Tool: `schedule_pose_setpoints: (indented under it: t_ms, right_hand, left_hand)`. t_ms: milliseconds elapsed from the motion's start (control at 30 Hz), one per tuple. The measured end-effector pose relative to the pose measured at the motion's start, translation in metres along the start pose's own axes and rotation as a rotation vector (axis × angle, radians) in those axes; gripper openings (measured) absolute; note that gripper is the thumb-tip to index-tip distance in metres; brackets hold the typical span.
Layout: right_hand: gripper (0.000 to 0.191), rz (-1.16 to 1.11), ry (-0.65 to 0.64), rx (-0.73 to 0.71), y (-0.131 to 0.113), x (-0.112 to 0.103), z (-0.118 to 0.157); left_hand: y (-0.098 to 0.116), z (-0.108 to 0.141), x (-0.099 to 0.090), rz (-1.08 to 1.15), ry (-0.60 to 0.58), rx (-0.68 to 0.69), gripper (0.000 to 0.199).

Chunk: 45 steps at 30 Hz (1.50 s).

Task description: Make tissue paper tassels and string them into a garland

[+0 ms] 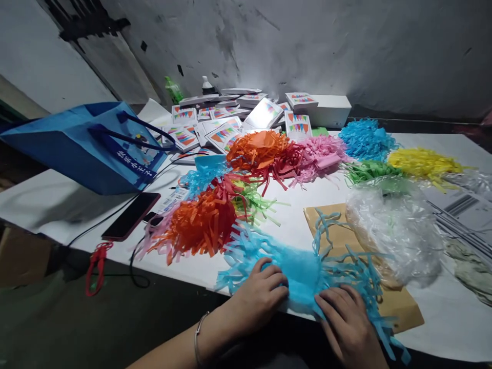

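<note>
A light blue tissue-paper piece [302, 269] lies at the table's front edge, its middle smooth and both ends cut into fringe. My left hand [265, 289], with a bracelet on the wrist, rests on its left part, fingers curled. On the lower right part is my right hand [344, 312], its fingers bent with the tips on the paper and the thumb low. Whether either hand pinches the paper is hard to see. Left of it sits an orange fringed bundle [205, 220], with pink, red, blue and green fringe around it.
Behind are orange [257, 148], pink [321, 154], blue [367, 139], green and yellow [425, 163] fringe piles and printed boxes [223, 136]. Clear plastic [395, 230] covers part of a brown envelope [402, 307]. A blue bag [84, 143] and phone [130, 216] are left.
</note>
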State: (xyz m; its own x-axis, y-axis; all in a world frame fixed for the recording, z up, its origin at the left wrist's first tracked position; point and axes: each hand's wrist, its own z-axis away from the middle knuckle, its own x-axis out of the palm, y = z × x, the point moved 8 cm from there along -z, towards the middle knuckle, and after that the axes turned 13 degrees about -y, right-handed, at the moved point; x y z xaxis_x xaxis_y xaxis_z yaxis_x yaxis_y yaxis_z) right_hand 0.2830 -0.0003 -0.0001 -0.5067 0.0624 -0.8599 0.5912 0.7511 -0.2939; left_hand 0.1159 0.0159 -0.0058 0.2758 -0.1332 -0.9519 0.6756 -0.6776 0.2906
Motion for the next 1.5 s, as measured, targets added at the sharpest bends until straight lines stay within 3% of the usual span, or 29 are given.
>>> schedule_pose_setpoints:
  t_ms: [133, 300, 600, 733, 933, 1033, 1167, 1300, 1500]
  right_hand:
    - [0.027, 0.044, 0.021, 0.008, -0.013, -0.005, -0.012]
    - [0.03, 0.016, -0.012, -0.032, -0.028, 0.011, -0.029]
    - [0.025, -0.186, -0.178, 0.04, -0.015, 0.002, -0.032]
    - [0.022, -0.152, -0.169, 0.065, -0.012, 0.001, -0.03]
    - [0.029, -0.035, -0.075, 0.014, -0.015, 0.004, -0.024]
    - [0.023, -0.067, -0.077, 0.083, -0.007, 0.008, -0.022]
    - [0.018, -0.029, -0.084, 0.237, 0.007, 0.012, -0.022]
    - [0.03, 0.032, -0.061, 0.386, 0.017, 0.017, -0.027]
    - [0.03, 0.133, -0.06, 0.436, 0.024, 0.029, -0.04]
  left_hand:
    - [-0.002, -0.001, 0.005, 0.052, 0.03, 0.006, 0.015]
    - [0.003, 0.005, -0.003, 0.102, 0.007, 0.032, 0.017]
    - [0.0, 0.004, -0.002, 0.272, -0.163, -0.093, 0.019]
    - [-0.003, 0.001, -0.002, 0.308, -0.221, -0.125, 0.02]
    - [-0.001, 0.002, -0.001, 0.262, -0.129, -0.092, 0.015]
    - [-0.002, 0.002, 0.002, 0.249, -0.105, -0.085, 0.014]
    - [-0.014, -0.005, 0.005, 0.289, -0.152, -0.203, 0.017]
    - [-0.029, -0.02, 0.008, 0.171, -0.264, -0.407, 0.018]
    - [-0.038, -0.035, 0.009, 0.057, -0.285, -0.509, 0.017]
